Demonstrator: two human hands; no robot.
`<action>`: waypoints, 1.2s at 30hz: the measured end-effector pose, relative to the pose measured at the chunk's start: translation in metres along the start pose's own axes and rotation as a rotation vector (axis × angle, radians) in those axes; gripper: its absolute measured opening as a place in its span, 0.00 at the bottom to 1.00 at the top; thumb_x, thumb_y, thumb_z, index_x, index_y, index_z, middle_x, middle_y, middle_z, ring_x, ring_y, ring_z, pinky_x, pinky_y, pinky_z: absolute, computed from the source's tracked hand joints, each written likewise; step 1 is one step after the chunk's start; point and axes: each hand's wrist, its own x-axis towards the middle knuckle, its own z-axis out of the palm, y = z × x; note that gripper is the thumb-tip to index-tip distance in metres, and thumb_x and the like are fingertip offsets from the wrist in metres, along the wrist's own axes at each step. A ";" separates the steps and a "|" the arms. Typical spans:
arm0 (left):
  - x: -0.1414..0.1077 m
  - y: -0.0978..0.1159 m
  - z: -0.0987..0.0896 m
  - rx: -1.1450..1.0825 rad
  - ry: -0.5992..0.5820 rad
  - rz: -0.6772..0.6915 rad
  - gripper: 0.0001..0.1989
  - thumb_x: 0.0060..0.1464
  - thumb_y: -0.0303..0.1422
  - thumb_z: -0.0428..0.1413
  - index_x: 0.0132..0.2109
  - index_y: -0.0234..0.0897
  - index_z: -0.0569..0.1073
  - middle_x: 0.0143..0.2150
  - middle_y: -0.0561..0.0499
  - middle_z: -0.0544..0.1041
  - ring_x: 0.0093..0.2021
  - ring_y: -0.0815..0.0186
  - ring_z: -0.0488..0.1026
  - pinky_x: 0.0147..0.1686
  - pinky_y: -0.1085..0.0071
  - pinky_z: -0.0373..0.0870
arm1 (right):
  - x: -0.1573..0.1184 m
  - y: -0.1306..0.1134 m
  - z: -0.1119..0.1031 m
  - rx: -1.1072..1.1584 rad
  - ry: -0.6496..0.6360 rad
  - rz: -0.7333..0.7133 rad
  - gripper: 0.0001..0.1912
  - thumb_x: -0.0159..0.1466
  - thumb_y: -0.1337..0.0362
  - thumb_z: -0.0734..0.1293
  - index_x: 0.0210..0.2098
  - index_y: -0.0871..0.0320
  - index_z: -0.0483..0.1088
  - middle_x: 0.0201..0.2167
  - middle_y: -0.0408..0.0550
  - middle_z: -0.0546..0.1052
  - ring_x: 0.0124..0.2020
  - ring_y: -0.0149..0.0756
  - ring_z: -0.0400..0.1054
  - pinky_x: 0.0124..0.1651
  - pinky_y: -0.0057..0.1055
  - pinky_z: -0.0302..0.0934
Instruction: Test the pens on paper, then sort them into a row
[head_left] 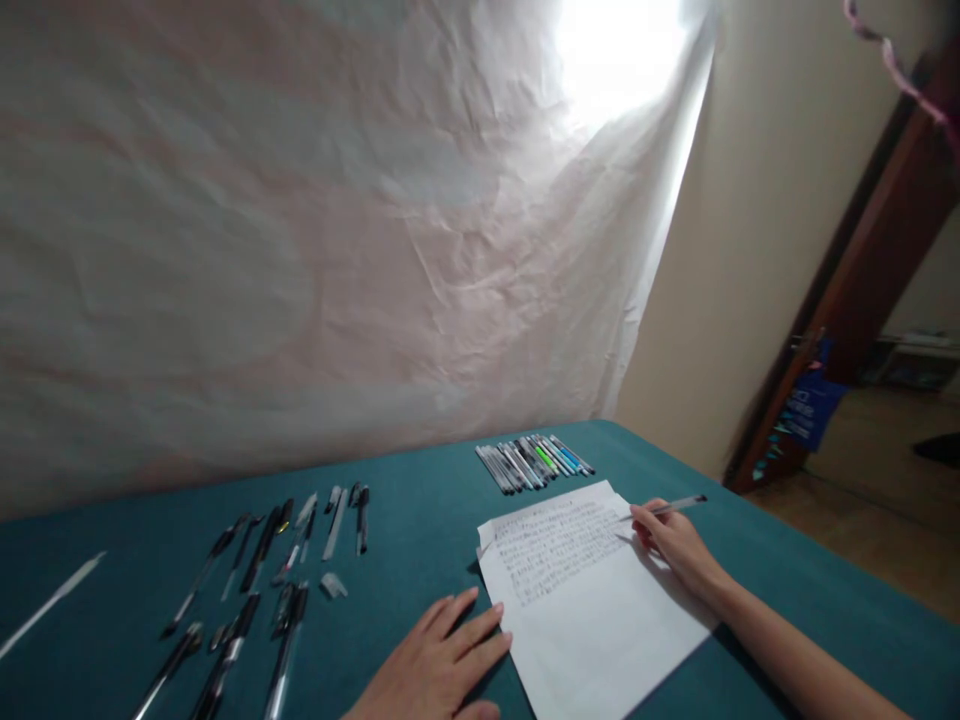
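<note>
One pen (681, 504) pinched in the right hand (670, 546), fingers drawn narrow around the barrel, dark end pointing off to the right, writing end over the script near the right edge of the paper (600, 645). Too small to tell whether touching or just above. Left hand (442, 655) laid palm down, fingers spread wide, fingertips at the left edge of the paper.

Paper lying askew on the green-covered bench (420, 530), with rows of handwriting (551, 550) across the upper part and plain white lower down. Just beyond the paper, a close row of pens (534, 464) side by side, bright green and blue among the barrels. Well apart to the left, scattered pens and caps (259, 550), mostly dark or clear, with a small translucent piece (334, 586) near them. At far left, a slim white stick (56, 598). Behind the bench, a creased pale sheet (337, 260), brightly lit at upper right.
</note>
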 end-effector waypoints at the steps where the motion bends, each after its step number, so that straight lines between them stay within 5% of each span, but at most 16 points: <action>1: 0.000 0.000 0.000 -0.014 0.017 -0.002 0.26 0.53 0.47 0.43 0.59 0.52 0.51 0.60 0.53 0.55 0.59 0.51 0.50 0.54 0.54 0.50 | 0.001 0.001 -0.002 -0.039 0.008 -0.028 0.14 0.54 0.53 0.62 0.23 0.59 0.63 0.15 0.40 0.67 0.16 0.27 0.59 0.20 0.25 0.54; 5: 0.002 0.004 0.001 -0.041 0.079 -0.021 0.25 0.53 0.46 0.45 0.58 0.52 0.54 0.59 0.53 0.57 0.59 0.52 0.52 0.55 0.56 0.50 | 0.002 0.002 -0.007 -0.144 0.001 -0.114 0.13 0.55 0.54 0.60 0.25 0.59 0.63 0.14 0.40 0.67 0.15 0.28 0.60 0.21 0.26 0.54; 24: 0.004 0.006 -0.003 -0.064 0.027 -0.052 0.24 0.53 0.45 0.45 0.58 0.53 0.54 0.60 0.54 0.56 0.59 0.52 0.51 0.55 0.54 0.49 | 0.000 0.004 -0.011 -0.420 0.063 -0.195 0.13 0.55 0.55 0.57 0.20 0.56 0.60 0.11 0.37 0.65 0.14 0.28 0.58 0.20 0.25 0.52; 36: 0.004 0.008 -0.004 -0.069 0.027 -0.053 0.24 0.54 0.44 0.45 0.58 0.53 0.54 0.60 0.54 0.56 0.59 0.53 0.51 0.55 0.54 0.49 | -0.001 0.003 -0.010 -0.393 0.053 -0.210 0.12 0.55 0.56 0.58 0.20 0.56 0.59 0.12 0.37 0.64 0.14 0.28 0.57 0.20 0.25 0.50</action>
